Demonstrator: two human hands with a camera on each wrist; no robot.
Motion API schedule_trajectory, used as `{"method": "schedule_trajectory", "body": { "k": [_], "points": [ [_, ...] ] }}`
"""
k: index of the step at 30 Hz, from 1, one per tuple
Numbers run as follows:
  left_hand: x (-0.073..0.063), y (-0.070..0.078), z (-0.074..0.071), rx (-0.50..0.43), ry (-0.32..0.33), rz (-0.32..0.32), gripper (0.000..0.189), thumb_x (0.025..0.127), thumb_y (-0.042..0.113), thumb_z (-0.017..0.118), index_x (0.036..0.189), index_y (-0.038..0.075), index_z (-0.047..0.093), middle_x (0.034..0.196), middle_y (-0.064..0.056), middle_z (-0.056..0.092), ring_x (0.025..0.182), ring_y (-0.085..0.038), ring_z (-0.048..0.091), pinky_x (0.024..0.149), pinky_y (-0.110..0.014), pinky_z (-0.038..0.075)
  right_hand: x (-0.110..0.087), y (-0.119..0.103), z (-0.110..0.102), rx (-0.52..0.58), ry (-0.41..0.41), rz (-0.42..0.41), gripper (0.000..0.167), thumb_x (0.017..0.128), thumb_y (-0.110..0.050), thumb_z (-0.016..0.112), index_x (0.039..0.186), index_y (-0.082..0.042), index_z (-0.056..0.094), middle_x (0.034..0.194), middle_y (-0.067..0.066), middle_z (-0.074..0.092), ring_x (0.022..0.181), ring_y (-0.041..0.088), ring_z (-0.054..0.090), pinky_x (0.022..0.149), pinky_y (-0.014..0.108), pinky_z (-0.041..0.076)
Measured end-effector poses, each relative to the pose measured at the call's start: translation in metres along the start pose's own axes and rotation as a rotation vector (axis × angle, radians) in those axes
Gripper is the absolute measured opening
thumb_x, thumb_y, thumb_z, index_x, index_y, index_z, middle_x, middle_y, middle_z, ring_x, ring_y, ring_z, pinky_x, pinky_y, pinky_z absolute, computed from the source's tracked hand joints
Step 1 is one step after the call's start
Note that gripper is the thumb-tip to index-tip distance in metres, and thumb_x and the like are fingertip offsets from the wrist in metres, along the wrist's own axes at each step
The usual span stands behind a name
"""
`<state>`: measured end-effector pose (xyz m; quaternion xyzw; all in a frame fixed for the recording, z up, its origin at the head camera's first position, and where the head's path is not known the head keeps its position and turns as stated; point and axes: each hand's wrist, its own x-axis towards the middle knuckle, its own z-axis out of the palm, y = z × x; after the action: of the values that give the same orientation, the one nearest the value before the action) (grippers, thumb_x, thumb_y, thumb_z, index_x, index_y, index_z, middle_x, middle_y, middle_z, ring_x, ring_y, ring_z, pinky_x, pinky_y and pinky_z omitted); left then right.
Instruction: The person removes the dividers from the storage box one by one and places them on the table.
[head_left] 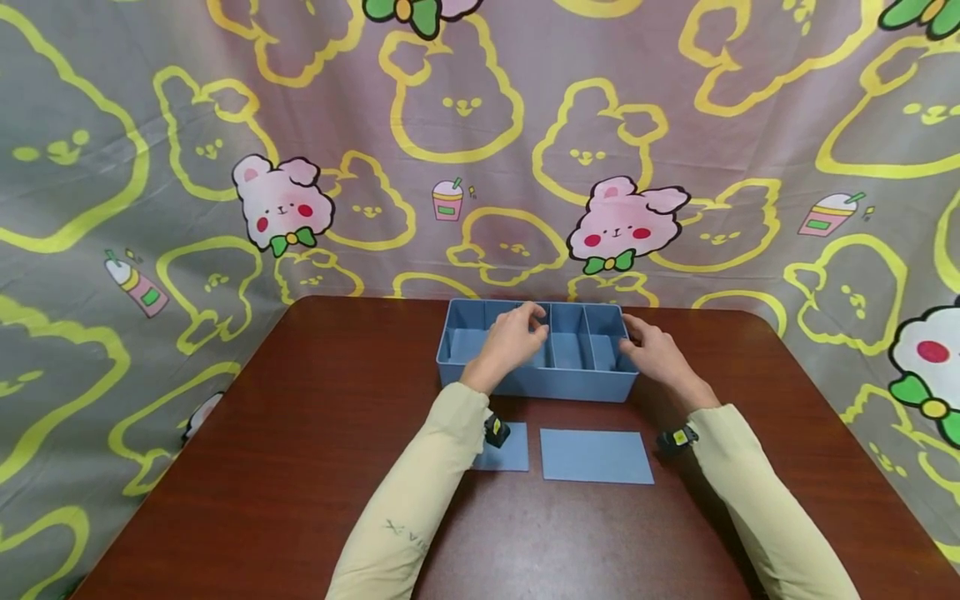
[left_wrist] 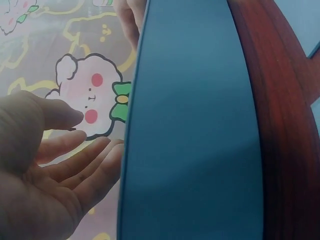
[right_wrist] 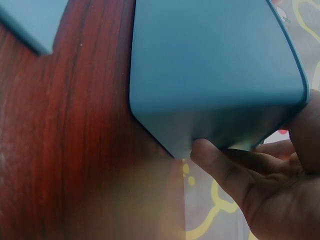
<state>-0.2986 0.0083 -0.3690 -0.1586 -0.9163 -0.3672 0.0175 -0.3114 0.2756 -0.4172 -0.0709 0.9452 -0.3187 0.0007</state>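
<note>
A blue divided box (head_left: pixel 540 383) with several compartments stands near the table's far edge. My left hand (head_left: pixel 512 340) hovers over its middle compartments, fingers loosely bent with nothing between them. In the left wrist view, the same hand (left_wrist: pixel 55 165) appears beside the box's long front wall (left_wrist: pixel 195 120). At the box's right end, my right hand (head_left: pixel 658 354) grips the end wall, its thumb over the rim. The right wrist view has fingers of this hand (right_wrist: pixel 270 185) against the outside of that wall (right_wrist: pixel 225 125). The compartment floor beneath my left hand is partly hidden.
Two flat blue panels lie on the table in front of the box: the right panel (head_left: pixel 596 456) in full sight, the left panel (head_left: pixel 513 458) partly under my left forearm. A patterned curtain (head_left: pixel 480 167) hangs behind the brown table (head_left: pixel 300 433).
</note>
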Motion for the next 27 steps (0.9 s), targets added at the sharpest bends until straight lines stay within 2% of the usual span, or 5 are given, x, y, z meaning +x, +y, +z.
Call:
{"method": "schedule_trajectory", "body": {
  "k": [10,20,27],
  "points": [
    [0.008,-0.002,0.002,0.019,-0.046,-0.022,0.035,0.101,0.031,0.054,0.132,0.015,0.054,0.11,-0.003,0.066,0.079,-0.014,0.062,0.067,-0.031,0.05,0.001,0.001,0.0,0.006,-0.006,-0.008,0.06,0.1,-0.019,0.046,0.154,-0.002,0.026,0.15,0.029,0.039,0.13,0.046,0.048,0.101,0.06,0.043],
    [0.018,0.001,0.01,0.055,-0.09,-0.102,0.045,0.099,0.039,0.057,0.137,0.016,0.051,0.117,-0.004,0.065,0.098,-0.019,0.063,0.082,-0.036,0.052,0.001,0.002,0.0,-0.006,-0.002,-0.014,0.06,0.1,-0.019,0.046,0.154,-0.002,0.026,0.149,0.03,0.04,0.13,0.046,0.048,0.101,0.06,0.043],
    [0.022,0.003,0.016,0.04,-0.117,-0.131,0.049,0.098,0.038,0.058,0.139,0.014,0.05,0.119,-0.006,0.065,0.099,-0.02,0.064,0.083,-0.037,0.052,0.0,0.002,0.001,-0.003,0.009,-0.017,0.06,0.1,-0.02,0.047,0.154,-0.002,0.027,0.148,0.03,0.042,0.129,0.046,0.05,0.1,0.06,0.044]
  ]
}}
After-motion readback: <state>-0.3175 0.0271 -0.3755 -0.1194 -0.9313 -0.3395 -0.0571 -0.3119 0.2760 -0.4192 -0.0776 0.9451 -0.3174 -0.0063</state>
